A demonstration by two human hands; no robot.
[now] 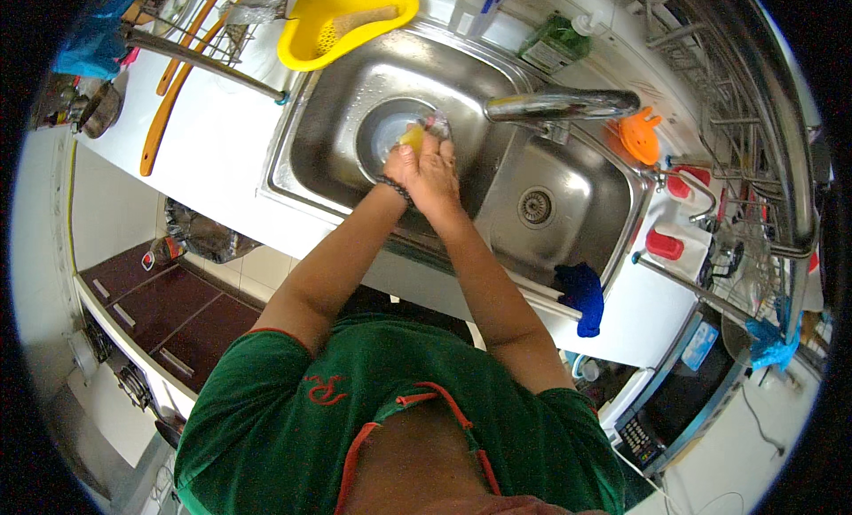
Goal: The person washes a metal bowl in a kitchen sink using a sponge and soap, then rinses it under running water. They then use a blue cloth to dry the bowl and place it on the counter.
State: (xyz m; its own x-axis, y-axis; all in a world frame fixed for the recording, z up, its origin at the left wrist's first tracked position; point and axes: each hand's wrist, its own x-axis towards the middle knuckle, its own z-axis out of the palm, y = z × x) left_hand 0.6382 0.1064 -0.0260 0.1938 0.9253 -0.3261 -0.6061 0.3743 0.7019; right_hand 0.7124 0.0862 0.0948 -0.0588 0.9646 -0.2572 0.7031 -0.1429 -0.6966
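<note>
My left hand (400, 169), with a dark beaded bracelet at the wrist, and my right hand (436, 171) are close together in the left basin of the sink (342, 84). Both have curled fingers, partly hidden. At the left fingertips shows a small yellow piece (411, 138), perhaps a sponge. A clear, shiny object with a pinkish-red patch (437, 122) lies against the right fingers; its kind cannot be made out. Under the hands sits a round metal bowl (365, 142) with whitish liquid in it.
The chrome faucet (559, 105) reaches over the basins. A yellow strainer basket (306, 44) stands at the back left, a green soap bottle (555, 44) behind the sink. A dark blue cloth (581, 300) hangs over the front edge. Wooden-handled utensils (161, 129) lie on the left counter.
</note>
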